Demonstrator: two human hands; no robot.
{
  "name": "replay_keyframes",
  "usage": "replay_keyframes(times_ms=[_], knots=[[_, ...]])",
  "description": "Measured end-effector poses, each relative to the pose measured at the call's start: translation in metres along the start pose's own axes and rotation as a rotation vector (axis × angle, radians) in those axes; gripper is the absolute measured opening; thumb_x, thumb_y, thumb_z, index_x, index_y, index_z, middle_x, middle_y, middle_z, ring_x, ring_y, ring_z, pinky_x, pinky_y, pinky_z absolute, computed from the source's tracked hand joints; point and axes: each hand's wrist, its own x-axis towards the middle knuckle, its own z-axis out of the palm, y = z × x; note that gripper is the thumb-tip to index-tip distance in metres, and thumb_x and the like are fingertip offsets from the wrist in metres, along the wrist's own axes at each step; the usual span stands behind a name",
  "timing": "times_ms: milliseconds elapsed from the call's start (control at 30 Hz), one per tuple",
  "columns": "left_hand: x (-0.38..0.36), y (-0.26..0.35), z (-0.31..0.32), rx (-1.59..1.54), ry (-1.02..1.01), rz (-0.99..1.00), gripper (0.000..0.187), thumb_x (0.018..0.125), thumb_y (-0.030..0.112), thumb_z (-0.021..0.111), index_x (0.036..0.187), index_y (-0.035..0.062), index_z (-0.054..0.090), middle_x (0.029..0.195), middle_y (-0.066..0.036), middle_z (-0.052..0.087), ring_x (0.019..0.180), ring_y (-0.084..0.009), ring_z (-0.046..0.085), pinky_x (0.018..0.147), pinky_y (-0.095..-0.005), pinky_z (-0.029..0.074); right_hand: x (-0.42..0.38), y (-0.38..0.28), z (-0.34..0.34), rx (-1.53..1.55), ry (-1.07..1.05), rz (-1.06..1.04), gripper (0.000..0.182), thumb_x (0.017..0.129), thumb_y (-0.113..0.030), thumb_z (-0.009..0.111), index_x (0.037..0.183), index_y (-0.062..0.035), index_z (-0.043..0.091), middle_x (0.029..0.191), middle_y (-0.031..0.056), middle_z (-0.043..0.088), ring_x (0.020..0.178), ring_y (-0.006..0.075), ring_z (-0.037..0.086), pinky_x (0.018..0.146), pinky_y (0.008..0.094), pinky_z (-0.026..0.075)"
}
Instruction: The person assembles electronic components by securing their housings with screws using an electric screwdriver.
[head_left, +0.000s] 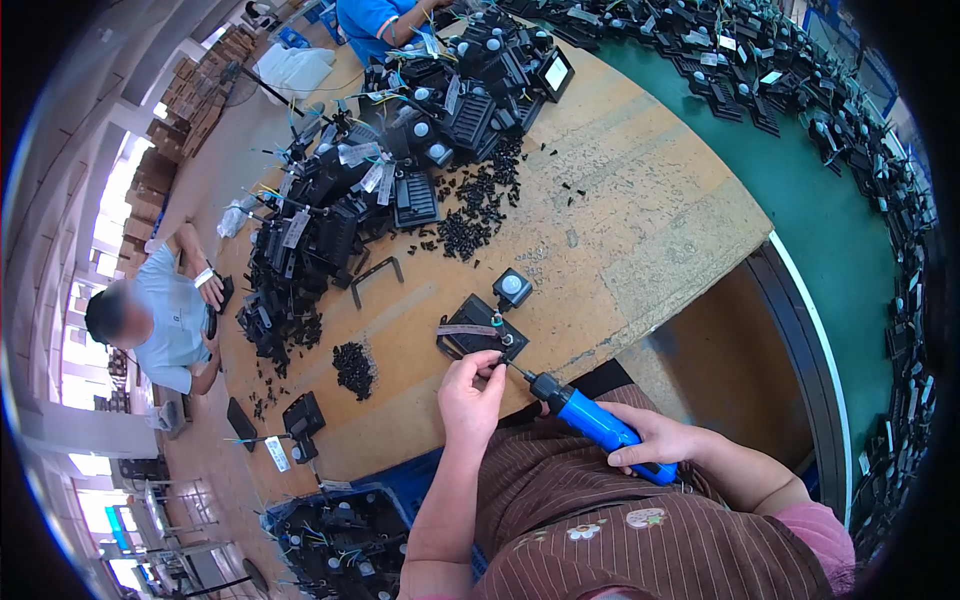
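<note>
While the right hand (655,438) is wrapping its fingers around the driver (597,422), the left hand's (470,398) fingertips are drawing nearly together at the bit (519,373) (whether they are pinching a screw, I cannot tell). The lamp (475,312) is lying just beyond those fingertips, with the sensor (512,289) sitting farther beyond. Good work here is probably depending on keeping the bit in line and the fingertips clear of its spin. The strip (468,329) beyond the left fingers is showing no readable writing or brand.
</note>
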Motion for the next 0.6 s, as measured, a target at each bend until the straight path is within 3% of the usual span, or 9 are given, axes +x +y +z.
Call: replay_keyframes(times_ms=[133, 233, 600], knots=[[-0.003, 0.02, 0.003, 0.25, 0.062, 0.232, 0.026, 0.076, -0.005, 0.074, 0.1, 0.0044, 0.072, 0.087, -0.01, 0.07, 0.08, -0.0261, 0.064, 0.073, -0.0366, 0.051, -0.001, 0.005, -0.002, 0.08, -0.015, -0.013, 0.087, 0.093, -0.02, 0.072, 0.159, -0.0055, 0.018, 0.109, 0.0088, 0.056, 0.08, 0.0135, 0.061, 0.072, 0.0299, 0.053], [-0.002, 0.021, 0.006, 0.357, 0.074, 0.351, 0.026, 0.074, -0.003, 0.074, 0.098, 0.0055, 0.071, 0.088, -0.01, 0.07, 0.085, -0.0295, 0.063, 0.078, -0.0412, 0.05, -0.002, 0.009, -0.003, 0.118, -0.025, -0.016, 0.087, 0.093, -0.02, 0.071, 0.159, -0.0058, 0.017, 0.108, 0.0088, 0.056, 0.079, 0.0136, 0.061, 0.072, 0.0293, 0.053], [-0.004, 0.029, -0.002, 0.537, 0.032, 0.437, 0.022, 0.076, 0.002, 0.075, 0.096, 0.0075, 0.071, 0.086, -0.006, 0.071, 0.087, -0.0278, 0.063, 0.08, -0.0416, 0.047, -0.003, 0.016, -0.003, 0.086, -0.037, -0.028, 0.087, 0.093, -0.021, 0.072, 0.159, -0.0075, 0.018, 0.107, 0.0081, 0.056, 0.08, 0.0136, 0.061, 0.071, 0.0291, 0.053]])
